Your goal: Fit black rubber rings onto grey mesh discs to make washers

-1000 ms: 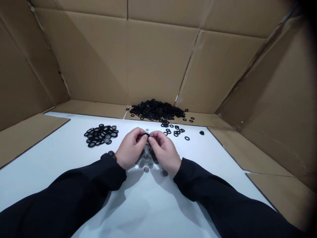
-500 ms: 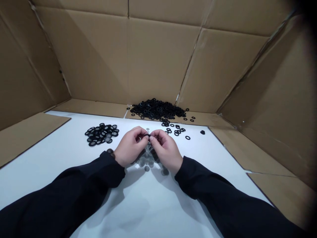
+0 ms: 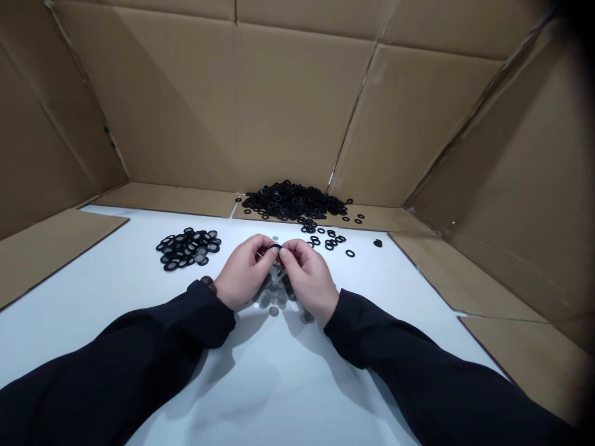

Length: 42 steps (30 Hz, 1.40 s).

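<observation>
**Black ring (image 3: 276, 246) pinched between left hand (image 3: 242, 274) and right hand (image 3: 313, 279)**

The ring looks smooth and slim, a dark arc held up at the fingertips above a loose scatter of thin, round, grey discs (image 3: 274, 296). Both hands are grasping it, thumb against curled fingers, one at each side. Beyond them, a heap of matte black rings (image 3: 292, 203) lies against the brown, creased cardboard wall (image 3: 297, 111), with loose rings (image 3: 350, 253) strewn on the glossy white table (image 3: 279, 396). To the left sits a pile of black rings with grey centres (image 3: 188, 249).

The held ring shows almost edge-on, its visible length running left to right across the gap between the hands (being round, it has no leading end).

Fingertips cover its two sides, and I cannot tell whether a disc sits inside. The hands hide part of the disc scatter. Both dark sleeves (image 3: 134, 365) run out of the picture below, and a small dark clump (image 3: 378, 243) at right is too small to make out.
</observation>
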Tool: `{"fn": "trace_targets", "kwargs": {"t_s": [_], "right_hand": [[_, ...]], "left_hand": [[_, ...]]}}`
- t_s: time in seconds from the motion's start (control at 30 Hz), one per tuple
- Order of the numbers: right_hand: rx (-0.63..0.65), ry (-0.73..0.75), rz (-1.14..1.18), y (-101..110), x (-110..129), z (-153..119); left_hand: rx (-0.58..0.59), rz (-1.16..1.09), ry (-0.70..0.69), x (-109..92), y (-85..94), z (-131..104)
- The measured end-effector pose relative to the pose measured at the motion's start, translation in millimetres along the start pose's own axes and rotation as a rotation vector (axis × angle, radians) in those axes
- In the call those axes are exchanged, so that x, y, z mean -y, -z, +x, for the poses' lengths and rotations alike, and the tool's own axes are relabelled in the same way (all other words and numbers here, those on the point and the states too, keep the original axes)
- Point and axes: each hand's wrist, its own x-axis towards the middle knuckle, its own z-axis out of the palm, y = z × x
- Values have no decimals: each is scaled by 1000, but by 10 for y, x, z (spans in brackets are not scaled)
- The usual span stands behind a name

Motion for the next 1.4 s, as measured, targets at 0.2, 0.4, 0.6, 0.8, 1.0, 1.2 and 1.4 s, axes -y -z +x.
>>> {"fn": "trace_targets", "kwargs": {"t_s": [0.2, 0.4, 0.6, 0.8, 1.0, 1.2, 1.4], "right_hand": [[23, 12, 98, 2, -43, 6], [26, 24, 43, 19, -22, 8], [62, 47, -70, 34, -17, 8], [21, 86, -98, 45, -8, 12], [72, 63, -95, 36, -14, 2], [37, 154, -188, 68, 11, 7], [69, 206, -284, 78, 8, 14]], "left_hand": [[10, -64, 46, -24, 15, -8], [1, -45, 42, -30, 24, -13], [-15, -25, 11, -18, 27, -8], [30, -48, 33, -31, 8, -7], [-21, -69, 20, -6, 22, -4], [10, -58, 37, -24, 29, -7], [-14, -29, -8, -16, 32, -2]]}}
